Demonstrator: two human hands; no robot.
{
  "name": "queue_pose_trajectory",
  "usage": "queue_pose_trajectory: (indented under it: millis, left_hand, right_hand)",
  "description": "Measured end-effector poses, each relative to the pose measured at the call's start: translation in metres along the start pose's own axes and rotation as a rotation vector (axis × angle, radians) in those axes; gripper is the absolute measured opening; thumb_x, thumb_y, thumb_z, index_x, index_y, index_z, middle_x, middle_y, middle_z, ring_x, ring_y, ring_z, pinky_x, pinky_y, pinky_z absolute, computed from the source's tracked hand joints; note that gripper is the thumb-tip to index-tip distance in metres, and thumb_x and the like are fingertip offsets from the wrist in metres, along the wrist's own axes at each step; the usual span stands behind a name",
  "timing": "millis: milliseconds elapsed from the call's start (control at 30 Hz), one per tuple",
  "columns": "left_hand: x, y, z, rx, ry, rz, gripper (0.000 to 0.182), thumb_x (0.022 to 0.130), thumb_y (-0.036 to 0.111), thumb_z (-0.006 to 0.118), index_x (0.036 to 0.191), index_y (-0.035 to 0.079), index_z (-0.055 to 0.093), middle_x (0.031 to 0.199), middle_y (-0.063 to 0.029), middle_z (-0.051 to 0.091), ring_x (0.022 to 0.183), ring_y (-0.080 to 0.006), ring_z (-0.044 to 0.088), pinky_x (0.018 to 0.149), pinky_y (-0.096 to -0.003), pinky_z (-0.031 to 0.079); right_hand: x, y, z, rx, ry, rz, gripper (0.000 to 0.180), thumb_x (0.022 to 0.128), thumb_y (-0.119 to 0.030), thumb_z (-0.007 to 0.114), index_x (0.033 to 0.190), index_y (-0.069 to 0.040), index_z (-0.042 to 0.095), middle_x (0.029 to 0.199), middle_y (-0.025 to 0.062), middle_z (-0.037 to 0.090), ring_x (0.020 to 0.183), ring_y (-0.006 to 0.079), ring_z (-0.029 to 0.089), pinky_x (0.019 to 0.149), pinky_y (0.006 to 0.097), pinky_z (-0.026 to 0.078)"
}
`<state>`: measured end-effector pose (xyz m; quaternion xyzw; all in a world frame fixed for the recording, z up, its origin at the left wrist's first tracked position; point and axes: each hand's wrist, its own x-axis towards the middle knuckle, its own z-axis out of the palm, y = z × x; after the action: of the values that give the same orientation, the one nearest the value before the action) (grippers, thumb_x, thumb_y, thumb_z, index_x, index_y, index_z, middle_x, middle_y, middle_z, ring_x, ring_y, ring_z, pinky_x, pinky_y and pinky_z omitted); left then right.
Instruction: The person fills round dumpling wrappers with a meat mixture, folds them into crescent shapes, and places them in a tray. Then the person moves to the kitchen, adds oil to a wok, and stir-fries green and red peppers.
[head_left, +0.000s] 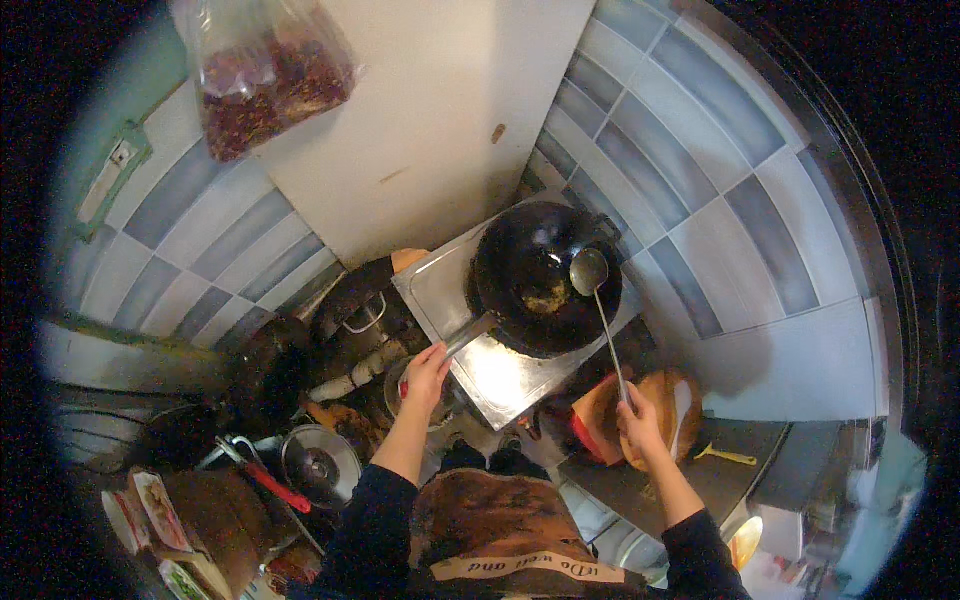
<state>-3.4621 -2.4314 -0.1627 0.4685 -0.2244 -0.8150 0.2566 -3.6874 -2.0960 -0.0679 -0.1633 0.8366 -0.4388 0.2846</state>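
A black wok (517, 300) sits on a shiny metal stove top (499, 375) in front of me. My left hand (426, 375) grips the wok's handle (469, 337), which points towards me on the left. In my right hand (637, 420) is the long shaft of a metal ladle (589, 271). The ladle's bowl hangs over the right part of the wok. At the bottom of the wok lies a small yellowish-brown patch of food (546, 297); what it is, I cannot tell.
Tiled walls (667, 150) close in the stove's right side. A lidded pot (365, 315) stands left of it. Near my right hand are a round wooden board (664, 405) and a yellow-handled tool (726, 455). A plastic bag of dark red dried food (274, 90) hangs upper left.
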Motion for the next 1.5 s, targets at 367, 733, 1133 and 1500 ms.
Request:
queue_pose_trajectory:
  millis: [367,733,1133,1500]
  left_hand:
    - [-0.007,0.005,0.008,0.018,0.059,-0.030,0.034,0.086,0.006,0.064,0.115,-0.007,0.054,0.116,-0.0135,0.056,0.105,-0.0213,0.056,0.093,-0.0325,0.050]
    - [0.021,-0.068,-0.076,0.078,0.269,-0.134,0.052,0.089,0.043,0.055,0.130,0.011,0.046,0.125,-0.0055,0.050,0.114,-0.0240,0.047,0.094,-0.0384,0.042]
    - [0.019,-0.123,-0.084,0.215,0.088,-0.458,0.053,0.086,0.015,0.064,0.135,0.024,0.045,0.137,-0.0076,0.043,0.119,-0.0237,0.043,0.087,-0.0394,0.040]
    - [0.034,-0.143,-0.097,0.170,0.194,-0.454,0.055,0.084,0.020,0.069,0.133,0.019,0.045,0.125,-0.0023,0.053,0.101,-0.0208,0.053,0.081,-0.0380,0.042]
  right_hand:
    - [-0.005,-0.009,0.006,-0.055,0.018,-0.012,0.046,0.087,-0.010,0.056,0.130,0.000,0.047,0.120,0.0186,0.059,0.112,0.0273,0.056,0.096,0.0329,0.042]
    - [-0.005,-0.035,0.017,-0.188,0.083,-0.110,0.047,0.084,-0.011,0.057,0.130,-0.003,0.048,0.111,0.0225,0.062,0.102,0.0342,0.060,0.089,0.0364,0.045]
    - [-0.006,-0.025,0.008,-0.299,0.121,-0.187,0.048,0.084,-0.011,0.058,0.131,-0.004,0.048,0.117,0.0195,0.060,0.106,0.0280,0.059,0.090,0.0333,0.045]
    - [-0.005,-0.031,0.005,-0.279,0.090,0.011,0.048,0.084,-0.012,0.060,0.131,-0.007,0.049,0.110,0.0188,0.063,0.097,0.0255,0.062,0.083,0.0323,0.047]
